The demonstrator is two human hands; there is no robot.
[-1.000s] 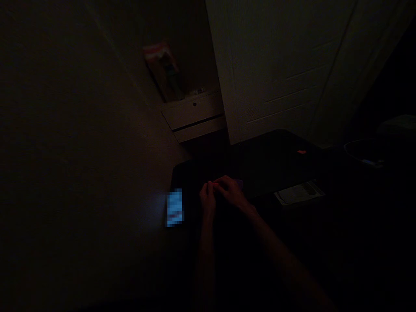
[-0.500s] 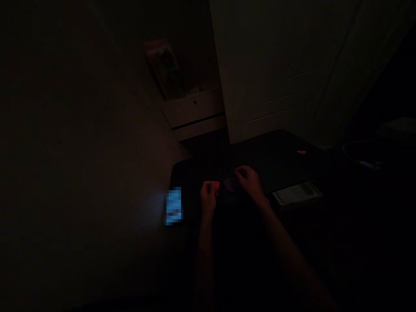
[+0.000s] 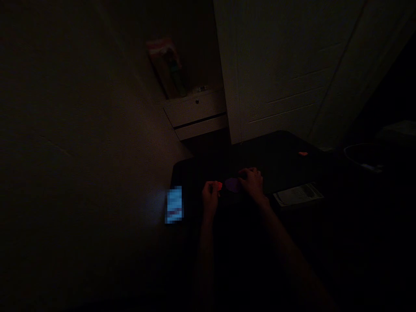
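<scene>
The scene is very dark. My left hand (image 3: pixel 210 195) is closed in a pinch around a small bright orange-red piece (image 3: pixel 220 186), whose material I cannot make out. Just right of it, a flat, roundish purple piece (image 3: pixel 232 185) lies on the dark table (image 3: pixel 273 149). My right hand (image 3: pixel 253 184) is over the table at the purple piece's right edge, its fingers bent and somewhat apart. Whether its thumb touches the purple piece is unclear. Another small orange-red piece (image 3: pixel 303 154) rests near the table's far right.
A lit phone-like screen (image 3: pixel 174 205), blurred out, is at the table's left edge by the wall. A printed box or packet (image 3: pixel 299 195) sits right of my right forearm. Behind are a pale drawer unit (image 3: pixel 198 110) and a panelled door (image 3: pixel 276 78). A round rim (image 3: pixel 360 164) shows at right.
My right hand has shifted slightly right and its fingers have spread from a pinch, leaving more of the purple piece showing. My left hand still pinches the orange-red piece.
</scene>
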